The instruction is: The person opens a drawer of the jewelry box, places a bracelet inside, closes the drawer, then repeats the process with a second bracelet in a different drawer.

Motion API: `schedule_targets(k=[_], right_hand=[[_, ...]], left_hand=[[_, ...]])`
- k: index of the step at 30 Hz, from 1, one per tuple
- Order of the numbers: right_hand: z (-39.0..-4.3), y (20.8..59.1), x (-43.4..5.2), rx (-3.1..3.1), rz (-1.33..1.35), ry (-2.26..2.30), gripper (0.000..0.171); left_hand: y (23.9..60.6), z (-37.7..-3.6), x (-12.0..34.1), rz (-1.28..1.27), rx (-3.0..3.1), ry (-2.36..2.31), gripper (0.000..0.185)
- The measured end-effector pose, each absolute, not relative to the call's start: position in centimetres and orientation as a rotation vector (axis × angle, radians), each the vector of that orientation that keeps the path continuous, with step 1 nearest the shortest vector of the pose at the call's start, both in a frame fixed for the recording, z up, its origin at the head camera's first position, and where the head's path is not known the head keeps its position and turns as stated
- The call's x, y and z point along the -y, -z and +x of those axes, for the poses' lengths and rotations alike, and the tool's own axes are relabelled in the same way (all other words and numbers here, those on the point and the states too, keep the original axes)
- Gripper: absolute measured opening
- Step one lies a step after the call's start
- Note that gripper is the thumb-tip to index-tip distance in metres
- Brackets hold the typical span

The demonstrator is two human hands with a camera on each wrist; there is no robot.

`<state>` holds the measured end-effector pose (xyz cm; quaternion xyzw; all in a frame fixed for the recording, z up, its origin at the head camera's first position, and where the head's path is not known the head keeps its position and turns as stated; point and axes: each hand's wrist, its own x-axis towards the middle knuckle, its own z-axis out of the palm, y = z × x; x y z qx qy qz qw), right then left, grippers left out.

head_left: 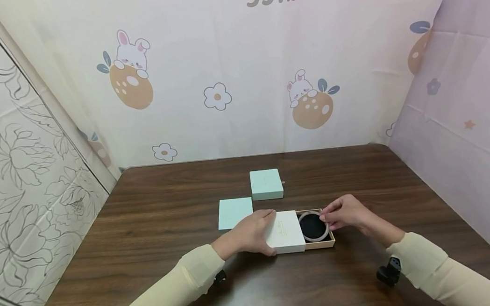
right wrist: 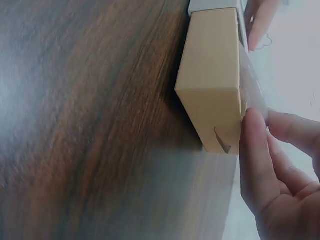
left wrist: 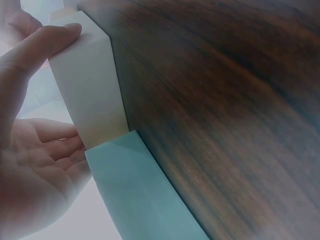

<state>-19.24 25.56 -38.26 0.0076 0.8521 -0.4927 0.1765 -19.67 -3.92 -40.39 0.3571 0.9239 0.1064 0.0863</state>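
A white slide-out box [head_left: 285,237] lies on the table with its tan drawer [head_left: 320,245] pulled partway out to the right. My left hand [head_left: 251,233] grips the white sleeve at its left end, thumb on the near side and fingers at the far side. Inside the drawer, a pale bangle [head_left: 316,240] surrounds a round black pad [head_left: 312,226]. Thumb and fingers of my right hand [head_left: 346,213] pinch the bangle's right edge. In the right wrist view the bangle [right wrist: 253,82] stands tilted above the drawer's rim, and a small ribbon tab [right wrist: 223,141] shows on the drawer's end.
One mint-green box [head_left: 235,212] sits just behind my left hand, touching or nearly touching the white sleeve. Farther back is a second mint-green box [head_left: 266,184] with a small tab on its right side. Printed cloth [head_left: 226,126] hangs behind the brown wooden table [head_left: 155,200].
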Motion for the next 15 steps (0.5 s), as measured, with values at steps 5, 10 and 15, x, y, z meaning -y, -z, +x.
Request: schedule_targets(k=[5,10,15], right_hand=[[-19.2,38.1,-25.0,-2.529,-0.025,1.290,0.018],[-18.9,38.1,-24.5,-2.667,-0.143,1.158,0.012],[-18.6,38.2,-23.7,-2.808,-0.286,1.020,0.008]], left_hand=[[40.4,-19.7,3.9,1.060,-2.747,-0.319,0.100],[40.5,-19.7,3.9,1.056,-2.741,-0.323,0.100],[40.4,-19.7,4.0,1.053,-2.744,-0.325,0.100]])
